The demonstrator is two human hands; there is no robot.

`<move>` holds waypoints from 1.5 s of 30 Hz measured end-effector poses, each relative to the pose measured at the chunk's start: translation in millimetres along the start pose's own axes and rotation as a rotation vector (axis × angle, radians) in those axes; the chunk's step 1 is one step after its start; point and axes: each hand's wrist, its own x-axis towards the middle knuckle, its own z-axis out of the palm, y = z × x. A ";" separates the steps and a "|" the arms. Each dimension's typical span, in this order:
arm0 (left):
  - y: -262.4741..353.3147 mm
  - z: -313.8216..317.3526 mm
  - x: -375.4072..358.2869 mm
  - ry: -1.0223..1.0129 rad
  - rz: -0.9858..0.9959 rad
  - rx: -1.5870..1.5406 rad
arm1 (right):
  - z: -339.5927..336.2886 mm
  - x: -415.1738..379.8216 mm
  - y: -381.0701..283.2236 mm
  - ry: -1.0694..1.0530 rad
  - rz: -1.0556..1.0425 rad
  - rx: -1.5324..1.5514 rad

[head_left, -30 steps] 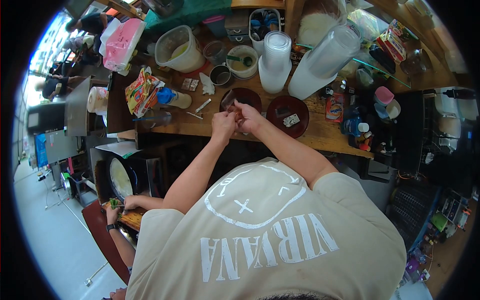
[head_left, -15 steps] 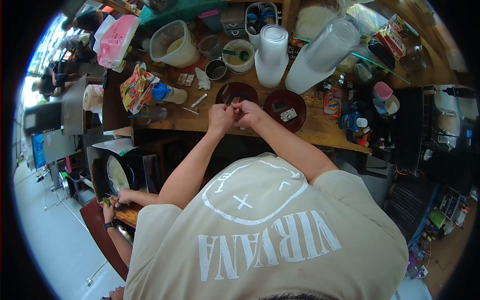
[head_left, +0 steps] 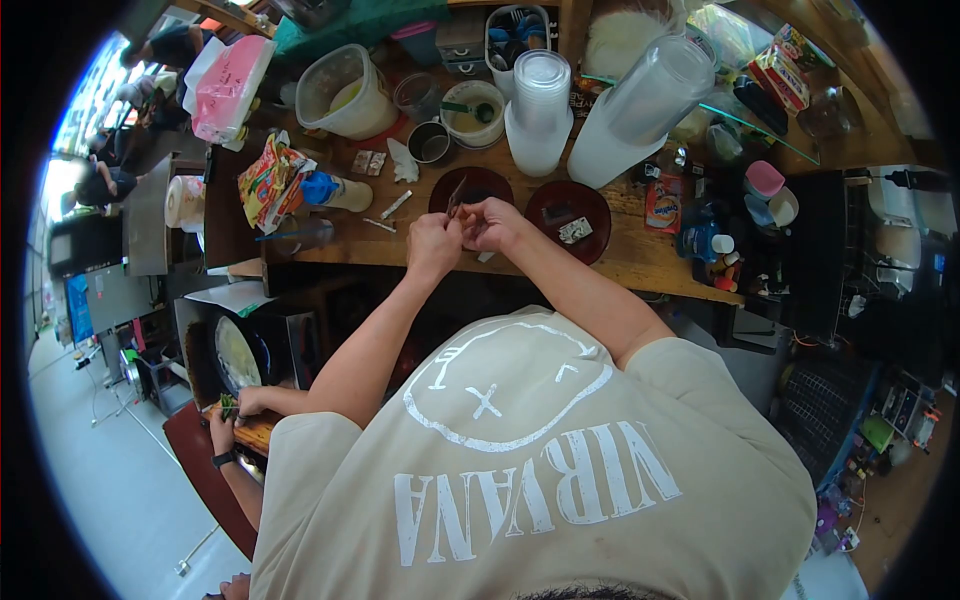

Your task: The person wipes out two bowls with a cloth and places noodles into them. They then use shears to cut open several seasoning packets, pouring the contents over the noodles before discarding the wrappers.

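Hands drawn slightly apart; left hand [head_left: 433, 243] now lifts thin sachet strip [head_left: 456, 196] upright.

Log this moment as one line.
left hand: holds sachet | right hand: pinching sachet | both over dark plate | counter

Bare counter edge [head_left: 400, 250] near hands; two dark bowls [head_left: 570, 210], prob. stacked cups [head_left: 540, 110] block beyond.

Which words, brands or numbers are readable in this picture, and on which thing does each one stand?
"VIRVANA", as it reads from this view, on the beige T-shirt.
Orange packet on the wooden counter: print too blurred to read.
Snack bags and boxes: too small to read.
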 end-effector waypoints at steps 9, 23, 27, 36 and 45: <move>-5.4 4.9 0.3 0.022 -0.002 -0.019 | -8.3 9.7 0.6 -0.104 0.006 0.005; -68.4 -16.3 34.2 0.088 -0.464 -0.905 | -2.4 -85.9 35.5 0.055 -0.289 -0.603; -94.9 -12.9 76.8 0.095 -0.474 -0.915 | -21.7 -98.1 38.9 0.246 -0.482 -1.071; -135.5 14.0 125.5 0.349 0.030 -0.063 | -59.6 -78.3 60.7 0.466 -0.962 -1.980; -118.2 23.3 155.3 0.278 -0.116 0.261 | -54.9 -42.0 63.5 0.635 -0.720 -2.331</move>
